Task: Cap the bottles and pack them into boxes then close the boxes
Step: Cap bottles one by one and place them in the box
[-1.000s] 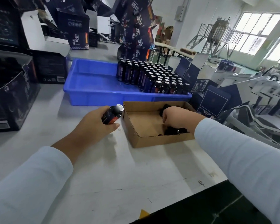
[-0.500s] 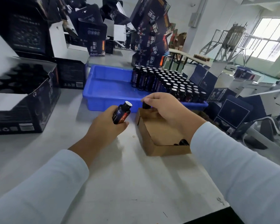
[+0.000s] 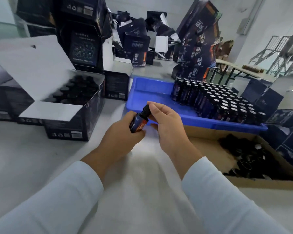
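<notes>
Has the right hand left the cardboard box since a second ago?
Yes. The right hand came out of the cardboard box, leftward, and now pinches a cap onto the bottle.

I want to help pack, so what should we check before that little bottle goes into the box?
1. Bottle held firmly: ok, the left hand grips its body.
2. Black cap sitting on the neck: ok, the right hand pinches it there.
3. Cap screwed tight: cannot tell, the fingers hide the joint.
4. Open dark box ready: ok, its flap is up and bottles stand inside.
5. Free slot in that box: cannot tell, the inside is dark and blurred.
6. More bottles waiting: ok, many stand in the blue tray.
</notes>
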